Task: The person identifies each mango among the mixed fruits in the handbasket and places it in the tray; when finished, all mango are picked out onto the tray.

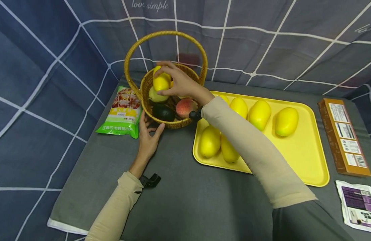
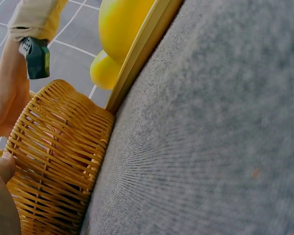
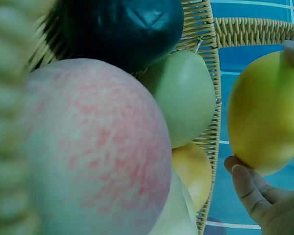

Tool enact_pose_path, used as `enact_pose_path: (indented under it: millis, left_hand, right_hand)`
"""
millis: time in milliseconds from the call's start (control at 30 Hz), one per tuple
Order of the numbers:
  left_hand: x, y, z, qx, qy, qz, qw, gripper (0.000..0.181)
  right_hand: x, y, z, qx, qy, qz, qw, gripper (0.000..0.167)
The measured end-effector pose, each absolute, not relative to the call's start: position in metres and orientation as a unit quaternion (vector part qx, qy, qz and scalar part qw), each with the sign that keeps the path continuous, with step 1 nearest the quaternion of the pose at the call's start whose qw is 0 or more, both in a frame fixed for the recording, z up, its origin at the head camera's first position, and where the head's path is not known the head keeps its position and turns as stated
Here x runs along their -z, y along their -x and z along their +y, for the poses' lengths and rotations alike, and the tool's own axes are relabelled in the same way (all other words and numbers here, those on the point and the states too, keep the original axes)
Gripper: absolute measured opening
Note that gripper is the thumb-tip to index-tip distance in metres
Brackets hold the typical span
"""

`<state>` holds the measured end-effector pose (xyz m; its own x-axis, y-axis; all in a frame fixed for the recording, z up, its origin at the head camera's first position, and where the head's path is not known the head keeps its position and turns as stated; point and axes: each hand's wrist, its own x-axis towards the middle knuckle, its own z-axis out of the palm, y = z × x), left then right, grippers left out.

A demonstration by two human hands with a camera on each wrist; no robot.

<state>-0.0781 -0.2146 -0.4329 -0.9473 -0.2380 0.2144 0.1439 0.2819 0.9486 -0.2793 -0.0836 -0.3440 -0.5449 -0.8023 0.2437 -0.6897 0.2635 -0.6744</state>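
My right hand [image 1: 180, 80] grips a yellow mango [image 1: 162, 82] between thumb and fingers over the far left part of a wicker basket [image 1: 173, 124]. In the right wrist view the mango [image 3: 264, 115] sits beyond the basket's rim from the camera. Inside the basket lie a peach [image 1: 186, 107], a dark green avocado [image 1: 163, 112] and a pale green pear [image 1: 157, 96]. An orange-yellow fruit [image 3: 192, 174] shows beside the pear. My left hand [image 1: 147, 142] rests against the basket's near left wall with fingers spread. Its thumb [image 2: 2, 166] touches the wicker.
Right of the basket, a yellow tray [image 1: 306, 160] bears several mangoes [image 1: 259, 114], partly behind my right forearm. A green food bag [image 1: 120, 113] lies left of the basket. A brown box [image 1: 343, 137] and a white-purple packet [image 1: 358, 206] lie far right. The basket's tall handle [image 1: 165, 32] arches above.
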Motion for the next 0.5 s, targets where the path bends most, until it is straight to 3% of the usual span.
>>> enact_pose_path:
  millis: [267,500]
  left_hand:
    - [0.43,0.076,-0.214,0.591,-0.026,-0.789,0.167,0.081]
    - [0.439,0.079,-0.216,0.592,-0.028,-0.788,0.166,0.083]
  right_hand:
    - [0.34,0.268,-0.069,0.375,0.507,0.776,0.026,0.051]
    - [0.335,0.248,-0.048,0.374,0.532,0.76,0.015,0.069]
